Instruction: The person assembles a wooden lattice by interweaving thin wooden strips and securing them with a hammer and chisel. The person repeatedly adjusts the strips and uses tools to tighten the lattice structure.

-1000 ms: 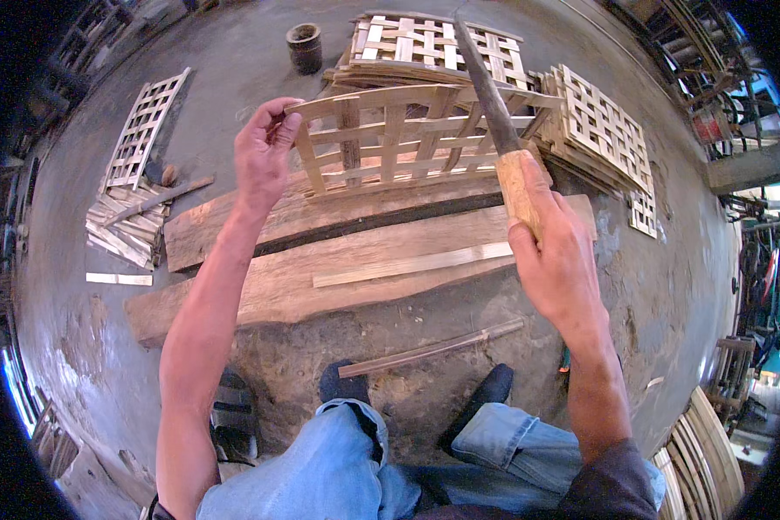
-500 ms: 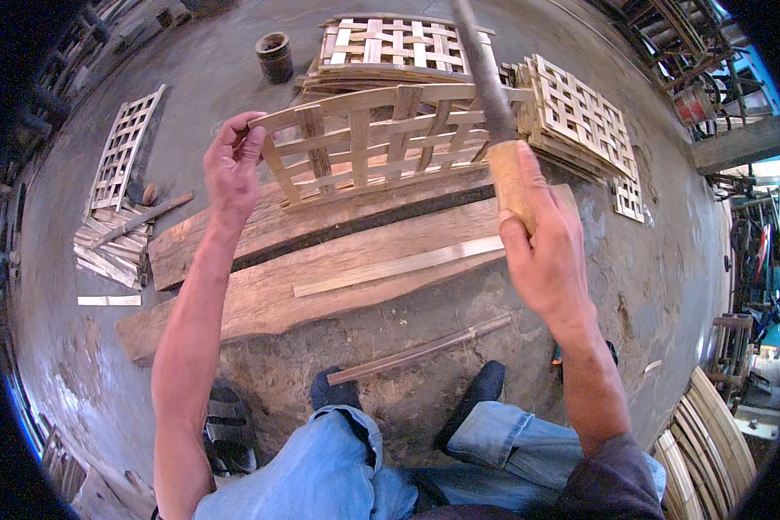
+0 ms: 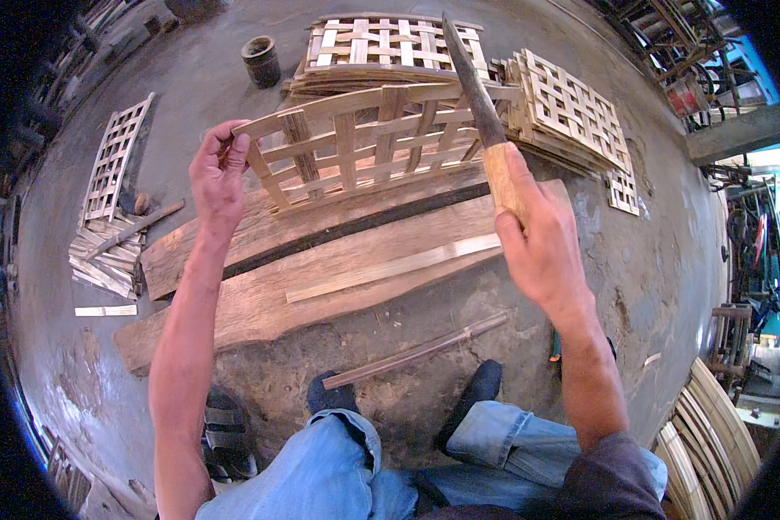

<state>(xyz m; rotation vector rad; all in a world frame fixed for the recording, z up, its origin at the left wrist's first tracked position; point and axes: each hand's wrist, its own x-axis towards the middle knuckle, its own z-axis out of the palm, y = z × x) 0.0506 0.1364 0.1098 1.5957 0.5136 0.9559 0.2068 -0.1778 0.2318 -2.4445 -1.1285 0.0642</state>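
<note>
Nearest me, well on my side of the lattice panel (image 3: 345,147), lies a loose brown strip (image 3: 416,348). A pale strip (image 3: 390,270) rests on the near plank (image 3: 234,314), closer to the panel. My right hand (image 3: 542,243) is wrapped firmly round the wooden handle of a long knife (image 3: 475,87), its blade slanting up by the panel's right end; whether it touches, I can't tell. My left hand (image 3: 218,178) pinches the panel's upper left corner, thumb against fingers. The panel stands tilted on edge over the far plank (image 3: 191,251).

I judge this step to be steadying the panel with the blade at the ready; any next move calls for a firm corner grip and the edge well away from my fingers.

Beyond the panel sit a lattice stack (image 3: 374,42) and, to its right, another bundle (image 3: 572,104). Behind and left of it stands a dark pot (image 3: 263,71); its contents I can't make out.
</note>
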